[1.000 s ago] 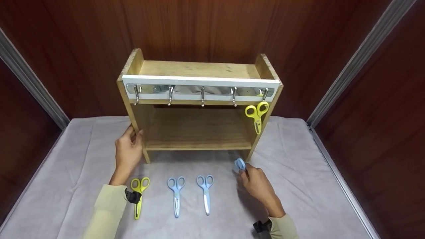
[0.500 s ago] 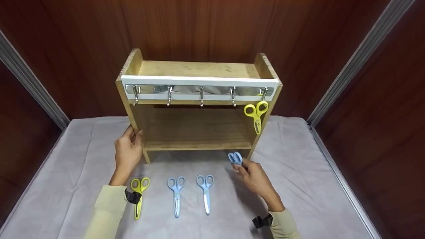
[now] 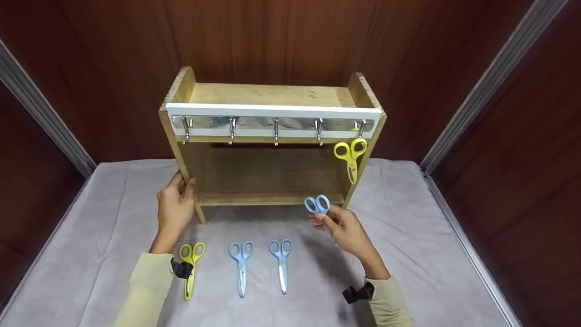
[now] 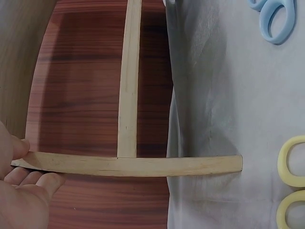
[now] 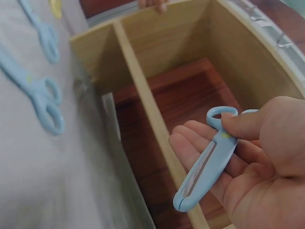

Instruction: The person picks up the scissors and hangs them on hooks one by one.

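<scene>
My left hand (image 3: 176, 204) grips the left side panel of the wooden shelf (image 3: 272, 203), thumb inside and fingers outside, as the left wrist view also shows. In my right hand (image 3: 349, 229) is a pair of blue scissors (image 5: 209, 162), pinched by thumb and fingers near the handles, with the blades lying along the palm. Its loops point up, before the shelf's lower right. Yellow scissors (image 3: 350, 159) hang from the rightmost hook of the hook rail (image 3: 272, 110). On the cloth lie two blue scissors, one left (image 3: 241, 268) and one right (image 3: 281, 265), and yellow scissors (image 3: 189, 272), partly behind the left wrist strap.
The shelf stands on a grey cloth (image 3: 435, 254) with a dark wood panel (image 3: 281, 41) behind it. Several metal hooks line the rail, the one second from right (image 3: 320, 131) bearing nothing. Metal strips (image 3: 472, 81) edge the side panels.
My right hand has risen and moved slightly left with the blue scissors, turning their loops upward and face-on to the head view. The left hand stays on the shelf's side panel.
</scene>
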A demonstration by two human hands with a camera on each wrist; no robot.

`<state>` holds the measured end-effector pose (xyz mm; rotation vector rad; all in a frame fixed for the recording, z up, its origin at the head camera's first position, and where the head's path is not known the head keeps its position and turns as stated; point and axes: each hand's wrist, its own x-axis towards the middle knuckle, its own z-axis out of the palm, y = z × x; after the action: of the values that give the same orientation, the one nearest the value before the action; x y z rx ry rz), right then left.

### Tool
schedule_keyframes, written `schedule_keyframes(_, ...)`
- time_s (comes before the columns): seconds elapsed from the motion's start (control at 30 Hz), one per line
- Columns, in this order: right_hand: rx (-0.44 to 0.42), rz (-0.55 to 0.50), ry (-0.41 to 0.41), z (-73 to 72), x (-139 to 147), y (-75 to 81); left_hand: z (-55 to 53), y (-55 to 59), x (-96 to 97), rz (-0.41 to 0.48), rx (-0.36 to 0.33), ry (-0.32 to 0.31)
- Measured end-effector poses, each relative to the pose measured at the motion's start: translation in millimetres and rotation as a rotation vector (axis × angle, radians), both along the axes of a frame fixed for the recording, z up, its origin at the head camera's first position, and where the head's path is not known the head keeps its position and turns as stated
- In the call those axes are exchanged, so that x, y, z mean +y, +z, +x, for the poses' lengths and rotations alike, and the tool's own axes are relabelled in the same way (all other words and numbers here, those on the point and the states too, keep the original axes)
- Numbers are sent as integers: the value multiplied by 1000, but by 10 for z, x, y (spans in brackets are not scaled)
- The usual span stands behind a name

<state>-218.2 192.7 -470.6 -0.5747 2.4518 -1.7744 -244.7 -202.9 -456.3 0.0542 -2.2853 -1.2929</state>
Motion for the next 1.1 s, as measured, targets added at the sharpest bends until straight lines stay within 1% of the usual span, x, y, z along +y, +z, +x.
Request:
schedule_keyframes(0.1, 2, -35, 15, -12, -11, 51, -2, -3, -4, 10, 5, -15)
schedule_keyframes(0.27, 22, -82, 15, -24, -8, 112, -3, 1, 1, 26, 1, -32)
schedule_keyframes(0.67, 4, -148, 22, -48, -100, 359, -10, 21, 7, 20, 21, -19)
schedule_keyframes(0.83, 18, -185, 22, -55, -159, 473, -11, 14, 5, 23, 27, -15)
schedule_keyframes(1.1, 34, -244, 35, -54, -230, 623, -1, -5, -6, 10, 12, -6)
